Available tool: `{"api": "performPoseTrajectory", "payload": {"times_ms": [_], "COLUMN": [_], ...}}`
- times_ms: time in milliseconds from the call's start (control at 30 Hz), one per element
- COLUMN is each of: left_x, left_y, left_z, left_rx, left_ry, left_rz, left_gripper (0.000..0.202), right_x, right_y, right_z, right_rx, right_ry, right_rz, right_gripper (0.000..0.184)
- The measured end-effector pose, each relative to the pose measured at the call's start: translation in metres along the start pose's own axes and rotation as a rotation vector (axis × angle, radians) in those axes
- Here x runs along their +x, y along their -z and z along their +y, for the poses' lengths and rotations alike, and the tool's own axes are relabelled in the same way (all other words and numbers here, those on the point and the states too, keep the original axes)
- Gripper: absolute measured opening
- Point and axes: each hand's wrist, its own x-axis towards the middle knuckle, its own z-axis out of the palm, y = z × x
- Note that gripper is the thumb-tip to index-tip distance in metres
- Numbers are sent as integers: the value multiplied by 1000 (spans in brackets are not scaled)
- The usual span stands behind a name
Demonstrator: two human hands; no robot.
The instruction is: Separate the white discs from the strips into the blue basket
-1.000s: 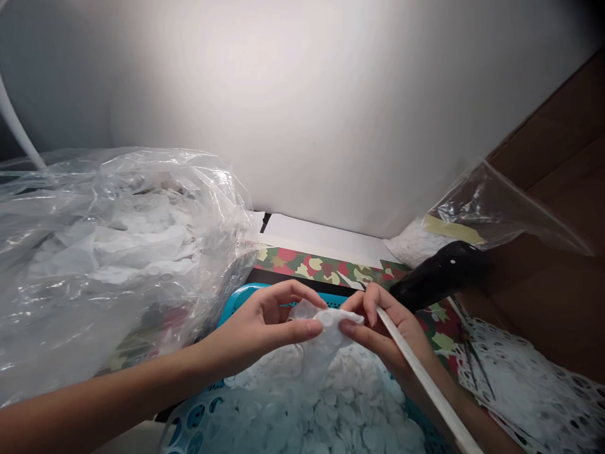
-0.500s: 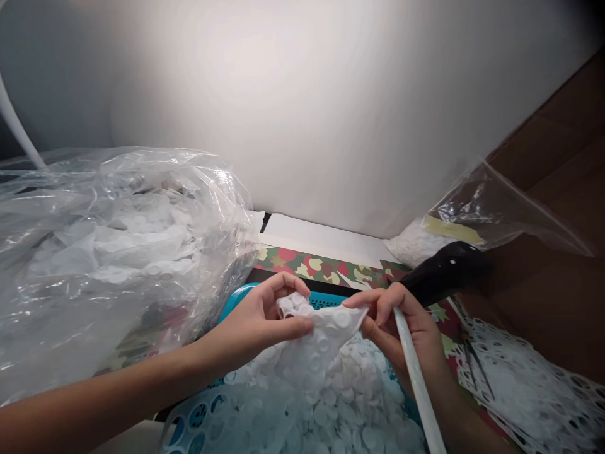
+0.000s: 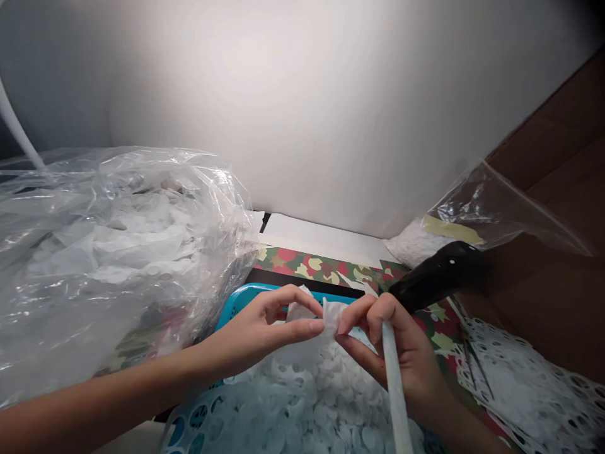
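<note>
The left hand (image 3: 267, 328) is nearly closed, its thumb and forefinger arched into a loop and pinching the left edge of a white scrap (image 3: 333, 315) of punched-out sheet. The right hand (image 3: 401, 359) is curled shut around a long white strip (image 3: 394, 391) that runs down toward 6 o'clock, and its fingertips press the scrap's right edge. The scrap hangs between the two hands, at the middle of the view, just above a heap of white discs (image 3: 331, 403).

The discs fill a blue basket (image 3: 236, 309), whose rim shows at 10 o'clock from the scrap. At 9 o'clock, a clear plastic bag (image 3: 118, 252) bulges with white pieces. Camouflage-print paper (image 3: 316, 268) lies at 12 o'clock behind the basket, with a white sheet (image 3: 326, 236) beyond it. At 2 o'clock, a black handle (image 3: 439, 274) sits just past the right hand, below a zip bag (image 3: 491, 217) of white discs marked with yellow tape. A punched white sheet (image 3: 524, 384) lies at 4 o'clock, beside brown cardboard (image 3: 553, 302).
</note>
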Motion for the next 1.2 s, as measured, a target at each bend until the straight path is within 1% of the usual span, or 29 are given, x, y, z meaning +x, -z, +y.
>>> {"api": "performPoseTrajectory", "payload": {"times_ms": [100, 200, 333, 500, 733, 800, 867, 1000, 1100, 1200], "left_x": [0, -1, -1, -1, 1, 2, 3, 6, 6, 7], "left_y": [0, 0, 1, 1, 1, 1, 1, 2, 2, 1], "left_z": [0, 1, 0, 0, 0, 1, 0, -2, -3, -3], "left_rx": [47, 37, -27, -123, -216, -197, -189, -284, -351, -415], "left_ry": [-38, -39, 0, 65, 92, 97, 110, 137, 155, 193], "left_rz": [-4, 3, 11, 54, 75, 69, 50, 65, 87, 121], "left_gripper": [16, 15, 16, 18, 18, 18, 19, 22, 22, 21], "right_x": [0, -1, -1, -2, 0, 0, 0, -1, -1, -1], "right_y": [-2, -2, -2, -1, -3, -3, -3, -1, 0, 1], "right_z": [2, 1, -1, -3, -3, -3, -3, -3, -4, -7], "right_rx": [-15, -30, -47, -35, -44, -56, -82, -148, -174, -274], "right_ry": [-3, -6, -6, -21, -14, -15, -19, 19, 82, 90], "right_rz": [-52, -97, -90, -102, -105, -83, -31, 99, 180, 184], "right_gripper": [26, 27, 28, 27, 28, 26, 23, 4, 25, 41]}}
